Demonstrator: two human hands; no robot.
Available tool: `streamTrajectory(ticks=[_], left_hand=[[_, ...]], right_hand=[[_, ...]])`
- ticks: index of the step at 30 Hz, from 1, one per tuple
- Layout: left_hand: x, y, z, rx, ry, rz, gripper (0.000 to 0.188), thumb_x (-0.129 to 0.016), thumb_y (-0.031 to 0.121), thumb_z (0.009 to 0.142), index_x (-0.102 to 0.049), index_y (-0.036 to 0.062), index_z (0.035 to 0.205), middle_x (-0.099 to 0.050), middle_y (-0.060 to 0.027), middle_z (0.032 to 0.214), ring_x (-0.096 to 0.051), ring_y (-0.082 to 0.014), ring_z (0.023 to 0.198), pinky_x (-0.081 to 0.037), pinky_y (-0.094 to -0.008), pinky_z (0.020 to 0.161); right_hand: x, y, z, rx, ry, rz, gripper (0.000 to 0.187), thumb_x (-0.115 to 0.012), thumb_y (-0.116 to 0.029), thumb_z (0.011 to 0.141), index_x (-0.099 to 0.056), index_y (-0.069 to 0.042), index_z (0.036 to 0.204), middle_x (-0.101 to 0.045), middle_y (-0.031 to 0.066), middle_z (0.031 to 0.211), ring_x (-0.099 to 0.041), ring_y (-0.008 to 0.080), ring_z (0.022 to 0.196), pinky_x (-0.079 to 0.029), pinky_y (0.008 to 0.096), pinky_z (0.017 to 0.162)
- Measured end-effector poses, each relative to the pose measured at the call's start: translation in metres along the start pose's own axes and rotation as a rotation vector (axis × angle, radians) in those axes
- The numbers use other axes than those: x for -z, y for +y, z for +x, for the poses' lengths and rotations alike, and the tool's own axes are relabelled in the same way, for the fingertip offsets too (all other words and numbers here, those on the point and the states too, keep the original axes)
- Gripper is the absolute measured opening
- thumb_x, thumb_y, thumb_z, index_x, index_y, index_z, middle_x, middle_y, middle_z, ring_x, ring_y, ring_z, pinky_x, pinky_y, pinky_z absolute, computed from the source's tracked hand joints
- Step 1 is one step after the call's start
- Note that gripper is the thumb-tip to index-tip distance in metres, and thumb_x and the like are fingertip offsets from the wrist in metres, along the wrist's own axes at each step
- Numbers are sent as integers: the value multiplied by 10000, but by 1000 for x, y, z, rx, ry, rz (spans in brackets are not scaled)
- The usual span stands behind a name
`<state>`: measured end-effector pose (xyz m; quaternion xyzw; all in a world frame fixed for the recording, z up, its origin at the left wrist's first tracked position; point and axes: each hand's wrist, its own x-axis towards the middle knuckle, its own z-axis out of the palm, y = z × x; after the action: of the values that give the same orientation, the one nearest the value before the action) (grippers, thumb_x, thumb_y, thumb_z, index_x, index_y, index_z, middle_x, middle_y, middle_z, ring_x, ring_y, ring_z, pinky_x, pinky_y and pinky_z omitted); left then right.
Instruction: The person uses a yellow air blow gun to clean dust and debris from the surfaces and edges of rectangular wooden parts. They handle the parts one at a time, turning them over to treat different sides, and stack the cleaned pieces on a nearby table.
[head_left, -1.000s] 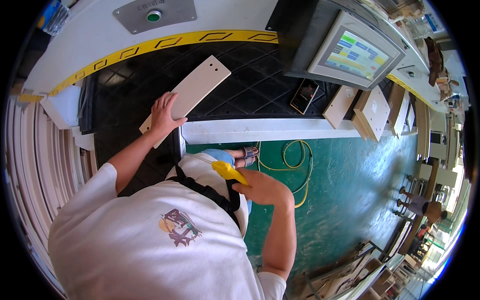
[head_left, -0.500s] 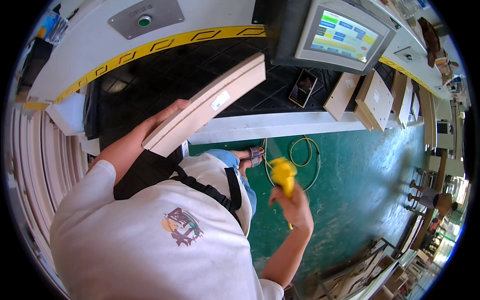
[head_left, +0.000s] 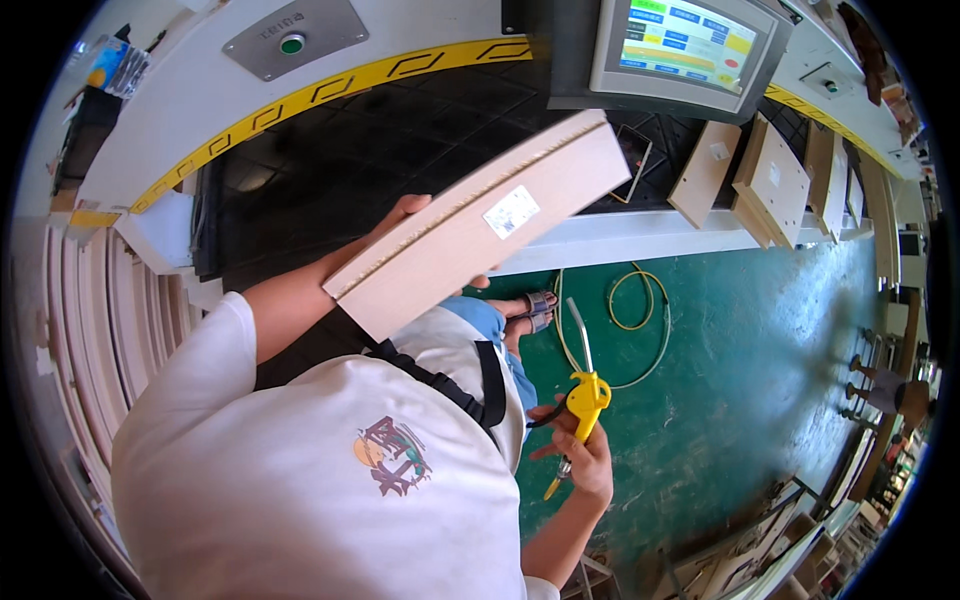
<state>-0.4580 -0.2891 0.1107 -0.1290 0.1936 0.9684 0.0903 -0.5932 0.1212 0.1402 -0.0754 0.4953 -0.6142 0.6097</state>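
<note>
My left hand (head_left: 400, 213) grips a long pale wooden board (head_left: 470, 235) held tilted over the front edge of the bench. A groove with rough, crumbly edges runs along its length, and a white label sits on its broad side. Fingertips show below the board; the rest of that hand is behind it. Lower and to the right, my right hand (head_left: 590, 465) is wrapped loosely round a yellow air blow gun (head_left: 588, 395). The gun's bent metal nozzle points upward, apart from the board. A yellow hose end shows beneath the grip.
Behind the board lies a dark bench bed (head_left: 300, 165) with a pale front rail (head_left: 560, 245). A phone (head_left: 632, 160) is partly hidden by the board. More wooden panels (head_left: 772, 185) lean to the right, below a touchscreen (head_left: 685, 45). A coiled hose (head_left: 640, 300) lies on the green floor.
The board has moved right and turned to show more of its labelled side. The blow gun, blurred before, is now lower and clearly seen with its nozzle up. The whole view has shifted slightly.
</note>
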Motion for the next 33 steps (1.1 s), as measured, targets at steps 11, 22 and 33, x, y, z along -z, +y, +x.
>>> streamTrajectory(ticks=[11, 22, 33], left_hand=[[-7, -10, 15, 61, -73, -29, 1098, -683, 741, 793, -296, 168, 1646, -477, -330, 1451, -660, -424, 1171, -625, -484, 890], [-33, -11, 48, -15, 93, 225, 1046, -633, 756, 836, -355, 116, 1616, -577, -269, 1359, -684, -340, 1133, -647, -412, 843], [-69, -92, 251, 228, -99, 153, 810, -558, 579, 998, -366, 60, 1590, -576, -231, 1466, -691, -248, 1188, -606, -402, 965]], right_hand=[[-2, 28, -15, 54, -6, 89, 523, -566, -31, 1007, -404, 20, 1502, -634, 238, 1347, -652, 336, 1234, -659, 409, 791], [35, 39, -31, 26, 39, 92, 479, -568, 25, 958, -497, 37, 1431, -661, 194, 1325, -647, 275, 1220, -588, 360, 903], [91, 27, 55, 253, 212, 193, 604, -633, 2, 910, -465, -33, 1490, -656, 96, 1077, -602, 124, 801, -492, 246, 701]])
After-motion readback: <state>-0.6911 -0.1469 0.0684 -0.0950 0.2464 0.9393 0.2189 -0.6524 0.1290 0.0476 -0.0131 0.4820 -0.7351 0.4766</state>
